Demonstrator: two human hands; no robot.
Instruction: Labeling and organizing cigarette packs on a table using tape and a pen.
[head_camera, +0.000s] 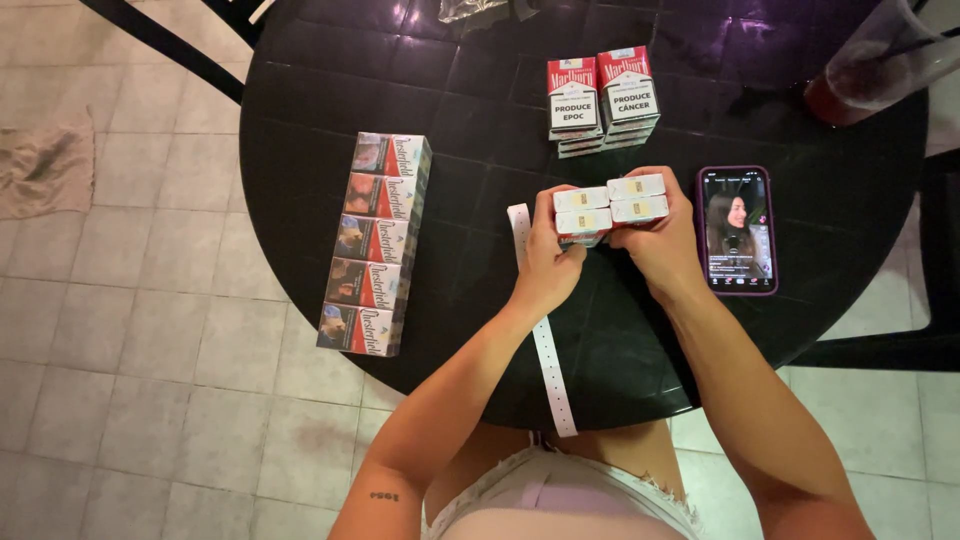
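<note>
Head view: one camera looks straight down over a round, glossy black worktop (330, 70) and both bare hands.

Left hand: the left hand (548, 262) presses against the left side of a small block of white-topped, red-sided cardboard packs (610, 208); its fingers are curled snugly round the left-hand packs, thumb underneath, seemingly to keep them flush.

Right hand: the right hand (662, 240) mirrors it on the right side, fingers wrapped over the far edge of the block, so the packs are squeezed between the two palms and held together as one bundle.

Held packs: the block sits just above the worktop's middle, near the body, tops turned up toward the camera; how many layers lie beneath the visible tops I cannot tell.

Paper strip: a long, narrow white strip (548, 350) runs from beside the left hand down past the near edge of the worktop, lying flat within easy reach.

Standing packs: two short stacks of red-and-white packs (602, 100) stand beyond the hands, each topped by an upright pack facing the camera, apart from the held block.

Carton row: a long row of five wrapped packs with pictures on their faces (375, 245) lies well to the left, laid flat and touching end to end.

Phone: a dark smartphone with a lit screen (737, 230) lies just right of the right hand, face up where it can be watched.

Cup: a clear plastic cup with red liquid (880, 65) lies at the far right edge.

Floor: pale tiles (130, 400) surround the worktop, with a crumpled beige cloth (45, 170) on them at the left.
</note>
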